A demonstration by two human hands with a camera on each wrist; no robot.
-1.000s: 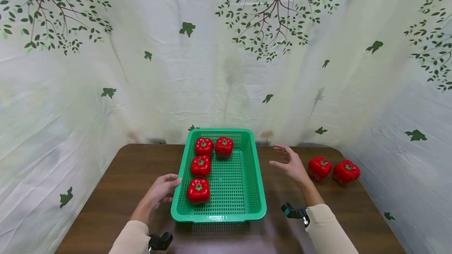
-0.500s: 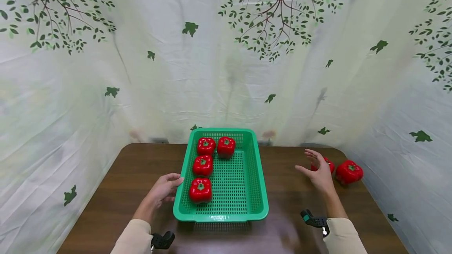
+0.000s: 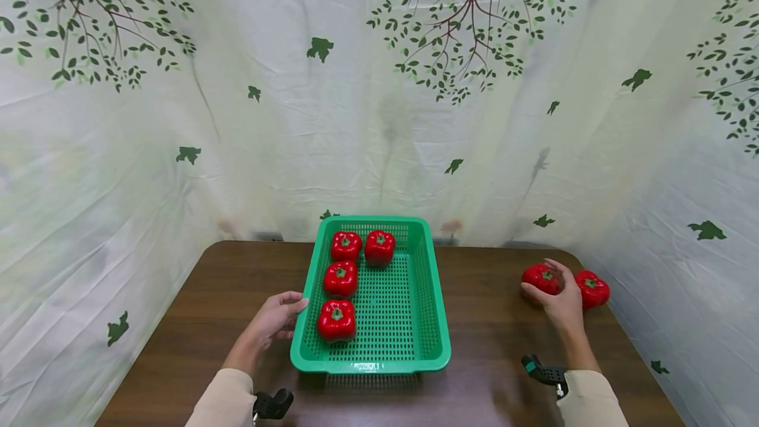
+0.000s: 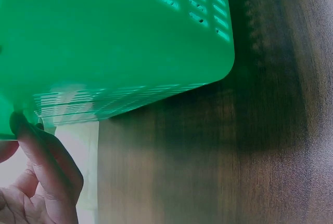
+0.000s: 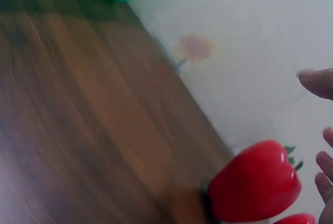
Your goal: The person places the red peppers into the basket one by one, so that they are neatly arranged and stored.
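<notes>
A green plastic basket [image 3: 435, 295] stands on the table with several red bell peppers [image 3: 337, 320] along its left side and far end. My left hand [image 3: 276, 316] grips the basket's left rim; in the left wrist view its bent fingers [image 4: 54, 164] are against the rim. At the far right, my right hand [image 3: 562, 302] is over a red bell pepper [image 3: 538, 279], thumb to one side and fingers spread to the other. The right wrist view shows a gap between thumb [image 5: 318, 83] and that pepper [image 5: 255, 182]. Another bell pepper [image 3: 593, 290] sits just right of the hand, partly covered.
The brown wooden table [image 3: 480, 328] has its far edge close to a white curtain [image 3: 379, 117] printed with branches and leaves. Bare tabletop lies between the basket and the right-hand peppers. Each wrist wears a black camera mount [image 3: 273, 404].
My right hand has moved right, from beside the basket to over the nearer loose pepper. My left hand keeps its grip on the rim, and the basket stays put.
</notes>
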